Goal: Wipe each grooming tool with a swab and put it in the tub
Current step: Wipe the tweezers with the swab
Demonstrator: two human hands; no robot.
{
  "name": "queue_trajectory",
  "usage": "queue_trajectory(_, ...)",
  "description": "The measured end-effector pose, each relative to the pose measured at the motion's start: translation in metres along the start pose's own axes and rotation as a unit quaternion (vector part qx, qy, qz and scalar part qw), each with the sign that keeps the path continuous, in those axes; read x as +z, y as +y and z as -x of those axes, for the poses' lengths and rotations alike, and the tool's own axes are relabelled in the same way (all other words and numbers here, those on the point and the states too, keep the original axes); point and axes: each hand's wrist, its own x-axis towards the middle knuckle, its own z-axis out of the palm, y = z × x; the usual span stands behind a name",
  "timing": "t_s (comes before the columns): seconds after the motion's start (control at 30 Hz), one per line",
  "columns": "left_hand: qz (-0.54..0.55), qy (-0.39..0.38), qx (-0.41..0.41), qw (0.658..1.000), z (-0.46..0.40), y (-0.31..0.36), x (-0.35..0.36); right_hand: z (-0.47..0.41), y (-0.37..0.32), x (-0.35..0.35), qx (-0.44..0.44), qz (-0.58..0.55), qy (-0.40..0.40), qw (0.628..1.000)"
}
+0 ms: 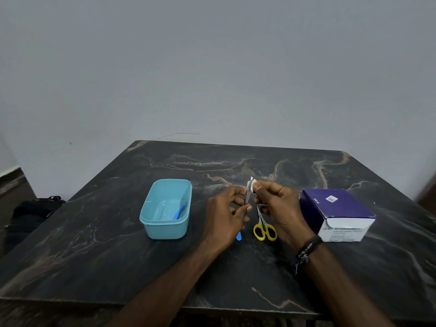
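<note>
the left hand [226,208] holds a slim metal nail file [248,193] upright, its fingers [243,210] pinched around the lower end of the shaft, just above and behind the yellow-handled scissors [263,226]. the right hand [277,204] presses a small white swab [253,186] against the upper part of the file, with thumb and fingers closed on the swab so that it touches the metal near the tip. the scissors lie flat on the dark marbled desk [118,256], blades pointing away from the person, directly under the two hands. just left of the scissors a blue tool tip [238,236] shows on the desk below the left hand; the rest of it is hidden by the hand. further left of the scissors stands the light blue tub [151,223], open on top, with a blue-handled tool [179,211] lying inside against its right wall. to the right of the scissors, well apart, sits a purple and white box of alcohol swabs [337,213]. a dark beaded bracelet [308,249] circles the right wrist. far left of the scissors, off the desk, a black bag [35,208] rests on the floor.
</note>
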Motion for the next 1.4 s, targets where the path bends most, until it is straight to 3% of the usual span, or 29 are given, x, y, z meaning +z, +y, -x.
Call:
queue_trajectory(0.9, -0.008, -0.017, 0.001, 1.0, 0.0033, 0.0037, 0.0004, 0.0005, -0.0008, 0.0026, -0.065, 0.041, 0.088, 0.993)
queue_trajectory(1.4, 0.002, -0.014, 0.027, 1.0, 0.0028, 0.0041, -0.0029, 0.0024, -0.0033, 0.001, 0.0, 0.035, -0.018, 0.999)
